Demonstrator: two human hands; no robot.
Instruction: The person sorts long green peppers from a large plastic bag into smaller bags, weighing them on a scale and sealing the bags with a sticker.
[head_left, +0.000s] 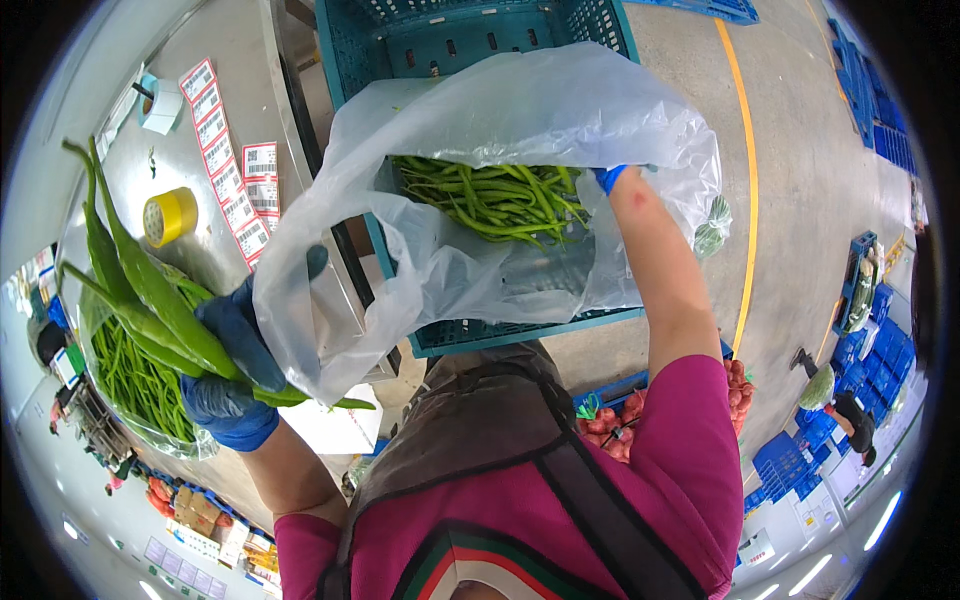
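Observation:
My left hand (236, 367), in a blue glove, is closed around several long green chili peppers (154, 300) at the left; its fingers also lie by the edge of a large clear plastic bag (525, 97). The bag sits open in a teal plastic crate (525, 330), with a heap of green peppers (502, 199) inside. My right hand (611, 176), gloved in blue, reaches to the bag's right side; most of it is hidden by the plastic. Under the peppers in my left hand stands another clear bag full of thin green peppers (142, 379).
A metal table (217, 30) at the left holds strips of printed labels (217, 150), a label roll (160, 105) and a yellow tape roll (170, 217). Red net bags (615, 427) lie in a blue crate near my right side. Another person (853, 424) is far right.

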